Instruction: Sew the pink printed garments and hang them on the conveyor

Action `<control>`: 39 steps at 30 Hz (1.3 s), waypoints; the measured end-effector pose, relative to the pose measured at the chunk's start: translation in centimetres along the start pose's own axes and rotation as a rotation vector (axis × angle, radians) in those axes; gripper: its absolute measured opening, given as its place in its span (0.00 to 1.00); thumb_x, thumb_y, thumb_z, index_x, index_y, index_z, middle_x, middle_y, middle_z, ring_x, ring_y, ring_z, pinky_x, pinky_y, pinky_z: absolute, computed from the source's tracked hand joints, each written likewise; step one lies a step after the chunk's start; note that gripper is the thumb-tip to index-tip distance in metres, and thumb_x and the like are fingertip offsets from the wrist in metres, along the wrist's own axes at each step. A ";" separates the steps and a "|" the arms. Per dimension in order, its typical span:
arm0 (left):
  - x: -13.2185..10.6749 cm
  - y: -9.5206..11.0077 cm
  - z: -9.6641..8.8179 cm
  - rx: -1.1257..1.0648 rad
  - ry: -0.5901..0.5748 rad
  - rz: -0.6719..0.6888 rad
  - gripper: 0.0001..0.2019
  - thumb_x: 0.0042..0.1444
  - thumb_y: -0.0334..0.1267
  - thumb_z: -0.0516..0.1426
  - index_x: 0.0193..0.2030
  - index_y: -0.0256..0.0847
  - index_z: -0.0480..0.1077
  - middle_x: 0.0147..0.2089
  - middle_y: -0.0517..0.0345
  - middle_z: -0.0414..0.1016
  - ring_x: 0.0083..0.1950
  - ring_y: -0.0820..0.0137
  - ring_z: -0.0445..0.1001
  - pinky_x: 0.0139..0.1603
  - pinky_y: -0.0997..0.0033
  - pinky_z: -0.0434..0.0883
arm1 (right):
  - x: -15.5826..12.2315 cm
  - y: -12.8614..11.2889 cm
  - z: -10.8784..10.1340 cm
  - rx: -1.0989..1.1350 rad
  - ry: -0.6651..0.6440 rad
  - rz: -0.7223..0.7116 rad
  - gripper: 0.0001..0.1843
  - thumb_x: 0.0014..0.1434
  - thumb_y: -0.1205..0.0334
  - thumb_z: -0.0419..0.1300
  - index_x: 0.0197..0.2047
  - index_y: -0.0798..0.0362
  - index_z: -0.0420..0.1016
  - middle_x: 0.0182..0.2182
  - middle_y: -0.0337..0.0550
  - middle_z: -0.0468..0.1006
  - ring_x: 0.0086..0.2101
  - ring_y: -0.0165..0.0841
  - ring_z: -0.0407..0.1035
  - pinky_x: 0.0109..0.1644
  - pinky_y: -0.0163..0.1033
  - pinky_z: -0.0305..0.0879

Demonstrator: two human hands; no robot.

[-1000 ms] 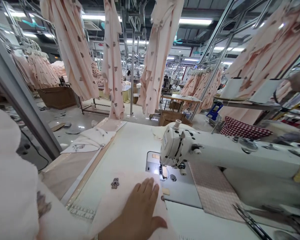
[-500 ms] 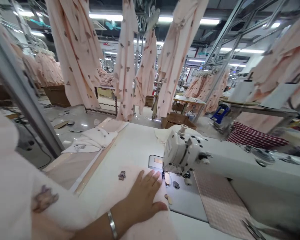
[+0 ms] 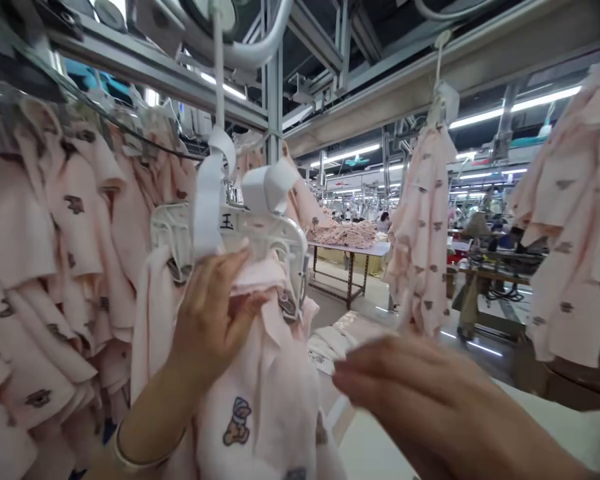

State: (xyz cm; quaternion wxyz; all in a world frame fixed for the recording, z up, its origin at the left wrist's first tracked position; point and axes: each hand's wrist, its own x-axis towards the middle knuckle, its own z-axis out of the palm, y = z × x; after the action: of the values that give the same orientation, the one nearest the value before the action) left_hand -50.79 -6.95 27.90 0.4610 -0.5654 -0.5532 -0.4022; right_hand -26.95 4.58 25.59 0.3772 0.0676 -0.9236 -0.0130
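Observation:
A pale pink garment [image 3: 280, 393] with a bear print hangs in front of me from a white plastic clip hanger [image 3: 293, 243]. My left hand [image 3: 213, 313], a silver bangle at its wrist, has thumb and fingers closed on pink cloth at the hanger's middle. White paper-like strips [image 3: 207, 200] curl over the hanger just above those fingers. To the right of the garment, my right hand [image 3: 400, 387] is in the air, somewhat blurred. Its fingers are stretched leftward and lie close together, with nothing visible in them; its thumb is hidden.
Many printed pink garments [image 3: 75, 220] hang close together on the left. More hang on the right, one from an overhead rail [image 3: 380, 113]. Folded white cloth [image 3: 330, 347] lies on the sewing table [image 3: 375, 440] below. Farther back, a table [image 3: 380, 249] bears heaped pink cloth.
The view has swung left and up from the sewing machine to the hanging garments. My left hand has left the cloth on the table and grips cloth at the hanger. My right hand has come into view.

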 end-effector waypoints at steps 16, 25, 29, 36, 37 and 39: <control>3.3 -4.1 -0.3 -0.607 -0.352 -0.377 0.19 0.62 0.50 0.50 0.25 0.39 0.60 0.25 0.65 0.55 0.27 0.75 0.57 0.27 0.77 0.57 | 7.4 5.1 8.3 1.495 0.075 1.029 0.34 0.56 0.28 0.44 0.34 0.53 0.70 0.26 0.41 0.75 0.28 0.32 0.71 0.34 0.38 0.66; 3.3 -4.7 -0.3 -0.723 -0.399 -0.400 0.17 0.60 0.49 0.52 0.27 0.39 0.64 0.24 0.65 0.59 0.26 0.75 0.58 0.25 0.79 0.56 | 9.6 4.9 7.7 1.606 0.090 1.065 0.21 0.46 0.50 0.68 0.38 0.56 0.74 0.33 0.44 0.79 0.31 0.33 0.71 0.37 0.39 0.65; 3.3 -5.3 -0.8 -0.780 -0.510 -0.538 0.14 0.58 0.49 0.54 0.29 0.40 0.65 0.25 0.65 0.60 0.26 0.76 0.57 0.23 0.81 0.54 | 10.4 4.7 7.4 1.564 0.299 0.936 0.20 0.34 0.56 0.74 0.28 0.53 0.71 0.22 0.34 0.75 0.24 0.27 0.66 0.32 0.33 0.62; 3.8 -4.3 -0.9 -0.888 -0.422 -0.739 0.16 0.50 0.51 0.58 0.27 0.40 0.62 0.24 0.66 0.58 0.24 0.76 0.55 0.22 0.82 0.55 | 11.7 4.7 5.7 1.448 0.542 0.802 0.22 0.29 0.59 0.74 0.25 0.52 0.67 0.18 0.28 0.69 0.21 0.23 0.60 0.26 0.29 0.56; 3.9 -4.1 -0.8 -0.909 -0.410 -0.759 0.17 0.49 0.51 0.59 0.27 0.39 0.62 0.24 0.66 0.58 0.24 0.76 0.56 0.22 0.82 0.56 | 11.7 4.7 5.6 1.439 0.550 0.801 0.22 0.30 0.58 0.74 0.26 0.52 0.67 0.18 0.28 0.69 0.21 0.23 0.60 0.26 0.29 0.57; 4.0 -4.0 -0.7 -0.954 -0.399 -0.808 0.17 0.46 0.50 0.61 0.27 0.39 0.62 0.24 0.65 0.60 0.23 0.76 0.57 0.22 0.81 0.57 | 11.4 5.0 5.4 1.426 0.530 0.821 0.24 0.30 0.57 0.74 0.30 0.50 0.67 0.20 0.29 0.71 0.22 0.25 0.63 0.28 0.31 0.59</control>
State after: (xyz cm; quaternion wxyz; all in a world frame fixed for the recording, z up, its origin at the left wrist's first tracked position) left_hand -54.44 -6.72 32.28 -0.1391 -0.5194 -0.5577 -0.6323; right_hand -39.35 7.86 30.07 0.4226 -0.0500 -0.5441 0.7231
